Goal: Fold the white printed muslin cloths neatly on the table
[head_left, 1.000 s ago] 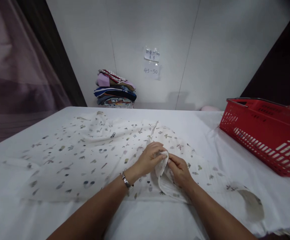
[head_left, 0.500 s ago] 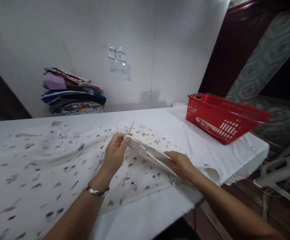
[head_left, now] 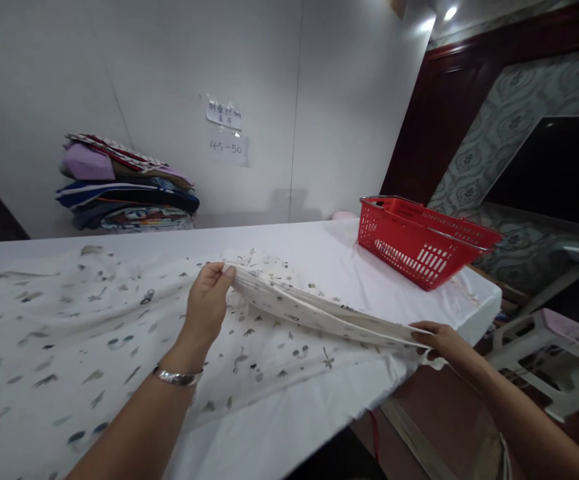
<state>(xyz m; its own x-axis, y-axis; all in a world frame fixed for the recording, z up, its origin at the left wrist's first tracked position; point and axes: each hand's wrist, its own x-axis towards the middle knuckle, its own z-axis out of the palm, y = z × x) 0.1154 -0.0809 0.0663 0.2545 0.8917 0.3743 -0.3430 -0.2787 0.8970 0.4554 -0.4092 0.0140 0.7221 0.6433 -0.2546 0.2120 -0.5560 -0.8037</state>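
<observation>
Gripping, left hand (head_left: pixel 207 301): thumb and fingers pinched together on the edge of the printed muslin-like cloth (head_left: pixel 269 353), edge lifted above the table
Gripping, right hand (head_left: pixel 444 344): fingers clamped on the same lifted edge at its right end, near the table's edge
Hand spacing: well apart, with the raised fabric drawn between them in long, narrow folds
Cloth position: spread over the near and left part of the white-covered table (head_left: pixel 314 232), partly wrinkled
Cloth pattern: off-white ground with small scattered motifs, including sunglasses, palm trees and leaves
Left wrist: silver-coloured bracelet (head_left: pixel 176 377)
Basket: red plastic basket (head_left: pixel 406 243) with slotted walls and metal handles, standing on the right part of the table, apart from both hands
Textile stack: folded textiles (head_left: pixel 129 193) piled at the table's far left side, in front of the wall (head_left: pixel 249 60)
Wall notes: two paper notes (head_left: pixel 225 137), one above the other, the lower reading "45-50"
Floor, right: white plastic stool (head_left: pixel 519 343) with a pink seat, beside the table
</observation>
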